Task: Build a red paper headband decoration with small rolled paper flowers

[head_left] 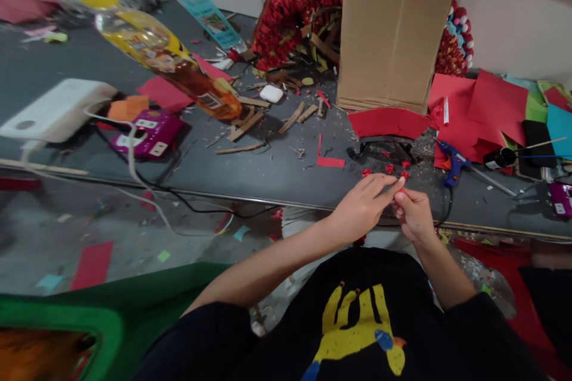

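Note:
My left hand point(363, 207) and my right hand point(416, 213) meet over the table's front edge, fingertips together. Pinched between them is a small piece of red paper point(401, 191), mostly covered by the fingers. Just beyond the fingertips lie several little crumpled red paper pieces point(389, 168). Behind those, a curved red paper strip point(388, 124) leans near the foot of a tall cardboard piece point(393, 30), with a dark object point(388, 147) in front of it. An L-shaped red paper scrap point(329, 161) rests to the left. Right of my hands is a blue glue gun point(454, 162).
Left on the table stand a tea bottle point(170, 59), a clear bottle point(210, 15), a white box point(60, 108) and a purple power strip point(149, 134) with cables hanging over the edge. Red paper sheets point(496, 104) and a small black bottle point(499, 158) are at right. Cardboard scraps point(292, 116) lie about.

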`<state>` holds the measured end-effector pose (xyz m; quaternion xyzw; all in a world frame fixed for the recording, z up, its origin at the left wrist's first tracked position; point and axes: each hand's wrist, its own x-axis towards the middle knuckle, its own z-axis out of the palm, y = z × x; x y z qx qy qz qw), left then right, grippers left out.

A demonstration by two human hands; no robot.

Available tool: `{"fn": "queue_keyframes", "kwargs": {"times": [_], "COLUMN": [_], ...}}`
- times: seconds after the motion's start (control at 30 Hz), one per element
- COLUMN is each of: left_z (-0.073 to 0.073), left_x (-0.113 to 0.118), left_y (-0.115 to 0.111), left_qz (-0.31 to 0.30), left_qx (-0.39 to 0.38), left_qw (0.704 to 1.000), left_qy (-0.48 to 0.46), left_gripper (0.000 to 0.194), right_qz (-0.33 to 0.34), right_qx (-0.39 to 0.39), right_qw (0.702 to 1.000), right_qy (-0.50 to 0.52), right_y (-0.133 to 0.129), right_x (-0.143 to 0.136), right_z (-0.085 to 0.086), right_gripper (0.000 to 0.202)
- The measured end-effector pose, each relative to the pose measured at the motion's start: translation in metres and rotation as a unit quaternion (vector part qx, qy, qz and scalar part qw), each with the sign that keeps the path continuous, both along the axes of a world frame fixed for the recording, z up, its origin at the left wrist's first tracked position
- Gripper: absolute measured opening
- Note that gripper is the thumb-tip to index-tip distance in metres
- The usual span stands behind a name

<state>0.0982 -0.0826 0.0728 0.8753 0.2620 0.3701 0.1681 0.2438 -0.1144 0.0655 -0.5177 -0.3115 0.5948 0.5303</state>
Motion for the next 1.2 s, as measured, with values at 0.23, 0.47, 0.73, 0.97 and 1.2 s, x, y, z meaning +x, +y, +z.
{"fn": "queue_keyframes", "kwargs": {"times": [0.23, 0.47, 0.73, 0.97, 1.2], "left_z": [0.008, 0.004, 0.011, 0.002, -0.015], "left_x": [-0.011, -0.005, -0.002, 0.008, 0.017], "left_y": [0.012, 0.015, 0.019, 0.012, 0.015], "left_qz": [-0.071, -0.105, -0.109, -0.021, 0.045], "left_qx": [-0.104, -0.253, -0.404, -0.514, -0.583], "left_qw": [0.992, 0.955, 0.889, 0.809, 0.716], "left_qy": [-0.017, -0.115, -0.187, -0.283, -0.38], "left_gripper": [0.028, 0.025, 0.02, 0.022, 0.022], "right_qz": [0.062, 0.029, 0.154, 0.208, 0.153], "right_qx": [0.064, 0.096, 0.094, 0.003, -0.067], "right_qw": [0.986, 0.976, 0.973, 0.977, 0.984], "right_qy": [-0.139, -0.192, -0.143, -0.05, 0.063], "right_y": [-0.003, -0.003, 0.008, 0.018, 0.018], "right_x": [0.006, -0.002, 0.009, 0.013, -0.003], "right_z": [0.0, -0.008, -0.005, -0.011, -0.018], "right_gripper": [0.04, 0.053, 0.057, 0.062, 0.061]}}
